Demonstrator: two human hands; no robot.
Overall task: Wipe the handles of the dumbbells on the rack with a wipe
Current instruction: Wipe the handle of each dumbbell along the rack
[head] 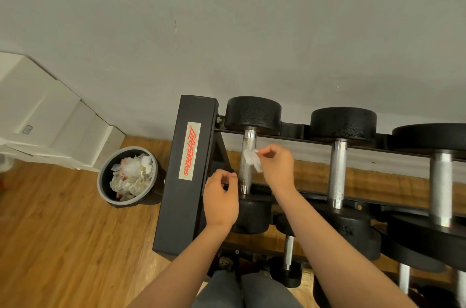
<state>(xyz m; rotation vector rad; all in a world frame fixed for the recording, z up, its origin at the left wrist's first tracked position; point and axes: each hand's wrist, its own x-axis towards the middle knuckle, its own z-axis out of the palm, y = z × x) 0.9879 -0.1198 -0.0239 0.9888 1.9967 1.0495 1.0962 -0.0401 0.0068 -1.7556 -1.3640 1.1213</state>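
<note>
The right grip point(277, 166) pinched a small white wipe point(252, 162) between thumb and fingertips, and the wipe touched the knurled steel handle point(245, 179) of the leftmost dumbbell point(253, 113) on the top row of the black rack point(186, 169). The left grip point(222, 196) was just left of and below this handle, its fingers loosely curled with nothing in them. The next dumbbell point(338, 174) lay to the right of the right grip. A round waste bin point(103, 181) full of used wipes stood on the wooden floor point(50, 232), well left of the left grip.
</note>
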